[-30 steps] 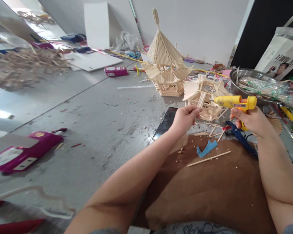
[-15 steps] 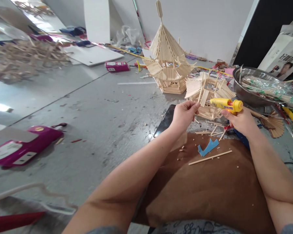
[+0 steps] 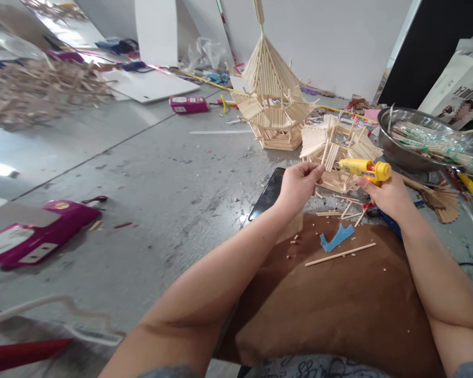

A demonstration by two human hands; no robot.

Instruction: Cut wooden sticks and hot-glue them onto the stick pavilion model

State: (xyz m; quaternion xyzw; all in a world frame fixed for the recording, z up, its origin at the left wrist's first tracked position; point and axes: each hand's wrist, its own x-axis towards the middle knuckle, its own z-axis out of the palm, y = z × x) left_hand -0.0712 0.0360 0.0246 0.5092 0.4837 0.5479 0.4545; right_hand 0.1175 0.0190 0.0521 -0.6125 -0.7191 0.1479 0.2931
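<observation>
A thin pale wooden stick [image 3: 326,156] is pinched between the thumb and fingertips of the left hand [image 3: 297,185], right of the frame's centre. A yellow plastic glue gun [image 3: 363,168] is gripped in the closed right hand [image 3: 386,195], its nozzle pointed left at the stick, just beside it; whether the tip touches the wood cannot be told. Directly behind both hands, a half-built lattice of sticks [image 3: 339,152], with flat ribbed panels and open framing, is seen on the grey, scuffed floor [image 3: 161,178].

Above it, in the upper centre, a finished stick pagoda [image 3: 271,100] is seen, with a steep conical roof of close-laid sticks over flared eaves and a hexagonal base. In the lower half, a matte brown cushion [image 3: 339,310] is spread, with a torn blue scrap [image 3: 336,237], one long loose stick [image 3: 340,254] and small wood crumbs upon it. A glossy black phone [image 3: 268,193] lies at its upper left edge.

At the right edge, a shiny round metal bowl [image 3: 398,149] is filled with clear plastic packets of sticks [image 3: 433,142]. A smooth magenta case [image 3: 35,233] lies at the left.
</observation>
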